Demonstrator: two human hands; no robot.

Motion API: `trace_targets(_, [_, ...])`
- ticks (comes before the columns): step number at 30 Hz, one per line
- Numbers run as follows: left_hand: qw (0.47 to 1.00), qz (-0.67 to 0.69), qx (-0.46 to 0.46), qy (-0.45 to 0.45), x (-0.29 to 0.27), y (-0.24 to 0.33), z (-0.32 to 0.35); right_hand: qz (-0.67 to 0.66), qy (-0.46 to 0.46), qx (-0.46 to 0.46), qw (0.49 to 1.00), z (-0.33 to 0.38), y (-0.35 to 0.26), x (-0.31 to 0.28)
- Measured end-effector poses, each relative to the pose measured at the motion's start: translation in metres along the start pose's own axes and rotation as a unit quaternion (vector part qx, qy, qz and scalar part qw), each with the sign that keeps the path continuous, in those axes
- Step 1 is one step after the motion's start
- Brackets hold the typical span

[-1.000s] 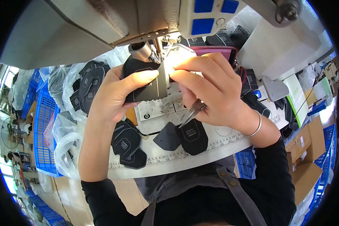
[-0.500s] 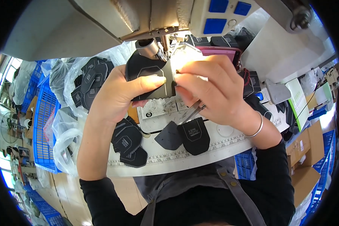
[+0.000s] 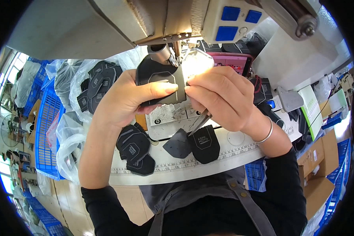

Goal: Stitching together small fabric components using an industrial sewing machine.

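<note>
Both hands hold a black shield-shaped fabric piece (image 3: 161, 80) under the needle area of a grey sewing machine (image 3: 161, 23). My left hand (image 3: 126, 98) grips the piece's left side, thumb lying across its lower edge. My right hand (image 3: 222, 96) pinches its right edge and also carries metal tweezers (image 3: 200, 122) that point down out of the palm. Just below the hands lie more black pieces: a small stack (image 3: 134, 147) at the left, one dark grey piece (image 3: 178, 143) and one with a white print (image 3: 203, 143).
A white table edge with a ruler scale (image 3: 208, 161) runs across the front. Clear plastic bags of black pieces (image 3: 92, 84) and blue crates (image 3: 47, 126) stand at the left. A pink flat device (image 3: 232, 61) lies behind the hands. Cardboard boxes (image 3: 316, 165) sit at the right.
The view has shifted closer, so hands and machine appear lower and larger. Both hands keep holding the black piece at the needle; the lit area by the fingers is brighter.
</note>
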State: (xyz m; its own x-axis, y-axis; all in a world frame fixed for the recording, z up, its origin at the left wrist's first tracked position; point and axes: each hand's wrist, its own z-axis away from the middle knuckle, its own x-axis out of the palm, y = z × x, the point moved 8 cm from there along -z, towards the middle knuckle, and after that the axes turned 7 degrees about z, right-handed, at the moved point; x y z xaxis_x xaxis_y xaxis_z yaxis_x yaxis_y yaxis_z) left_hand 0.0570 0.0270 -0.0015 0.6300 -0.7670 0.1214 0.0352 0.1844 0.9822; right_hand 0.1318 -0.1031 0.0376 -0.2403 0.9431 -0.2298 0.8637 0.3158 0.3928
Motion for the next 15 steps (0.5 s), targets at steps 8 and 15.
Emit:
trace_targets(8, [1.0,0.006,-0.011,-0.013,-0.003,-0.0029,-0.003,-0.031,0.036,-0.006,0.999,0.0028,0.0077,0.0])
trace_targets(15, [0.999,0.001,-0.009,-0.037,-0.0009,-0.0019,-0.0027,-0.044,-0.033,0.012,0.998,-0.0002,0.0041,0.0019])
